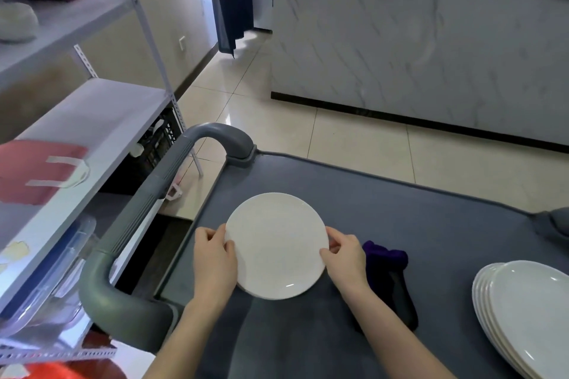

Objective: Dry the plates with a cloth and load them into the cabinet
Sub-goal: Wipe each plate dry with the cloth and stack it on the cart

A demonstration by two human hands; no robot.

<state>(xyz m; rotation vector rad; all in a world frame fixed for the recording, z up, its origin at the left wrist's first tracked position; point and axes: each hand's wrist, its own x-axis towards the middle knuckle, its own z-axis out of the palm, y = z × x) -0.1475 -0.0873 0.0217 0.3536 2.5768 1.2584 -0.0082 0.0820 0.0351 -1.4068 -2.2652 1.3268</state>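
**Carefully, one plate between two hands, the cloth lying idle**

Largest in our view was the shelving unit [101, 108] on our left, which we took for the cabinet of the task. Its middle shelf had bare board beyond a pink bag [37, 172], and that was likely where plates belonged. Pulled up just beside it stood the cart [400, 209], its grey handle [147, 194] between us and the shelves. We judged it was parked that way so that each plate needed only a short swing leftward.

At the cart's near right corner sat the stack of plates [529, 311], fanned a little and well apart from our hands. We guessed these were the ones awaiting their turn.

The single white plate [277, 246] was over the left part of the mat, face up. We could not tell whether its underside touched the mat. We held it by opposite edges because a smooth, perhaps damp rim slips from one hand.

The purple cloth [388, 258] lay crumpled on the mat just beside our right wrist. Neither hand touched it, so we judged the wiping of this plate done and the loading next.

Our left hand [212, 258] pinched the left rim, thumb on top and fingers curled beneath. Our right hand [346, 258] did the same on the right rim — both closed on the plate and on nothing else.
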